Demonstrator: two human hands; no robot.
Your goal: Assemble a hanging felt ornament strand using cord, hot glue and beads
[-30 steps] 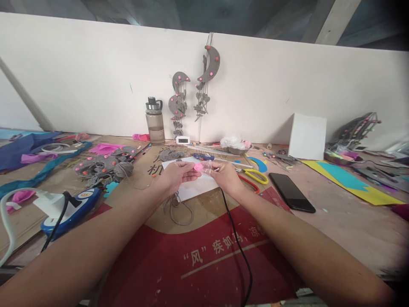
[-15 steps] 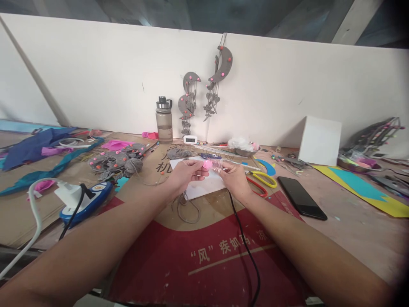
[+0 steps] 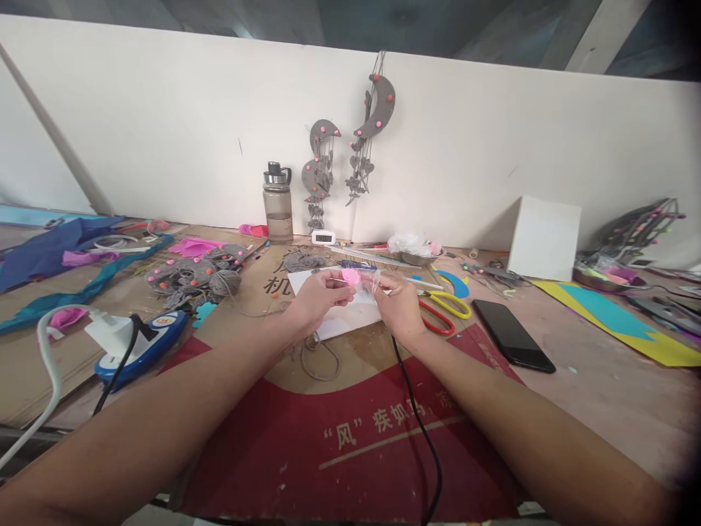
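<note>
Between the fingers of my left hand [image 3: 323, 296] is a small bright pink piece [image 3: 351, 277]. My right hand [image 3: 398, 303] pinches a clear, crinkled plastic piece [image 3: 374, 281] right beside the pink one. Both hands are held close together above a white paper sheet [image 3: 345, 321] on the cardboard [image 3: 350, 482]. A loop of grey string [image 3: 323, 378] lies below my left hand. Yellow-handled scissors [image 3: 456, 304] and a red handle [image 3: 438, 321] rest to the right of my right hand.
A phone [image 3: 512, 336] lies on the right. On the left are a blue power strip [image 3: 158, 343] and grey felt pieces with yarn [image 3: 191, 277]. A bottle [image 3: 278, 208] and a small digital display [image 3: 323, 237] stand at the back. A black cable [image 3: 419, 424] crosses the cardboard.
The camera view has shifted slightly. The pink piece sits nearer the right fingers, which have curled closer, and the clear plastic looks more bunched up.
</note>
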